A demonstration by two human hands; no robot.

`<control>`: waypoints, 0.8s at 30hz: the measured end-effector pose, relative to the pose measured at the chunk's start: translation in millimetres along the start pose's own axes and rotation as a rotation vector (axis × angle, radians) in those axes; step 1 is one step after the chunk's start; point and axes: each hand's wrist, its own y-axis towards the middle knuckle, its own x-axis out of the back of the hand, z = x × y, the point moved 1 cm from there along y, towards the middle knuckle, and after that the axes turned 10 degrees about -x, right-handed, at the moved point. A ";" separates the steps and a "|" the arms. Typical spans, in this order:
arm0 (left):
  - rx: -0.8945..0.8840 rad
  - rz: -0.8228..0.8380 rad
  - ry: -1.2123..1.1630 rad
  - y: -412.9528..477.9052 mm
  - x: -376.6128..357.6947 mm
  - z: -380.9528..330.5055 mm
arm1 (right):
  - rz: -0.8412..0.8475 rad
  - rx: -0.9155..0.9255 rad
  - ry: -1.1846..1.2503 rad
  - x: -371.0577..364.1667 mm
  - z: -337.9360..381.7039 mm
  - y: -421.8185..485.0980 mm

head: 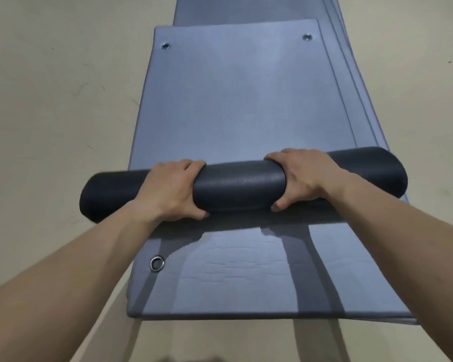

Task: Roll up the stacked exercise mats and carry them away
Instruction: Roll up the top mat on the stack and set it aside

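A stack of grey-blue exercise mats [241, 278] lies flat on the floor and runs away from me. The top mat [236, 100] is partly rolled into a dark roll [241, 181] lying across the stack. Its unrolled part stretches ahead to two metal eyelets at the far corners. My left hand [173, 192] grips the roll left of its middle, fingers over the top and thumb underneath. My right hand [301, 176] grips it right of the middle in the same way. The mat below shows an eyelet [157, 263] near its front left corner.
A beige floor [58, 100] surrounds the stack on both sides and in front. The edges of several lower mats [351, 74] fan out along the right side. More mat continues at the far end [246, 6].
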 end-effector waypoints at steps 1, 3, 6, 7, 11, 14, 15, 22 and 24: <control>-0.007 0.071 -0.059 -6.4 6.6 -5.0 | 0.082 -0.001 0.024 4.6 0.6 -8.7; -0.022 0.209 -0.113 -24.1 11.6 -16.0 | 0.177 -0.006 0.048 -1.1 4.0 -32.8; -0.025 0.291 -0.122 -35.1 11.6 -24.8 | 0.011 -0.033 -0.019 -33.6 11.3 -72.6; -0.011 0.308 -0.139 -32.4 12.3 -22.9 | -0.076 -0.046 -0.053 -44.3 13.7 -81.9; 0.004 0.363 -0.201 -17.8 15.9 -12.8 | -0.192 -0.062 -0.083 -48.4 15.4 -74.7; -0.023 0.169 -0.033 -18.6 11.3 -24.1 | -0.095 -0.046 -0.042 -23.1 10.4 -49.4; -0.041 0.086 0.050 -19.4 6.6 -32.3 | -0.042 -0.046 -0.024 -13.3 9.0 -42.0; -0.019 0.031 -0.074 12.4 15.4 -26.9 | -0.314 -0.055 -0.088 -31.7 6.0 -40.4; -0.030 0.046 -0.082 19.4 16.3 -20.4 | -0.395 -0.070 -0.109 -50.8 8.6 -44.0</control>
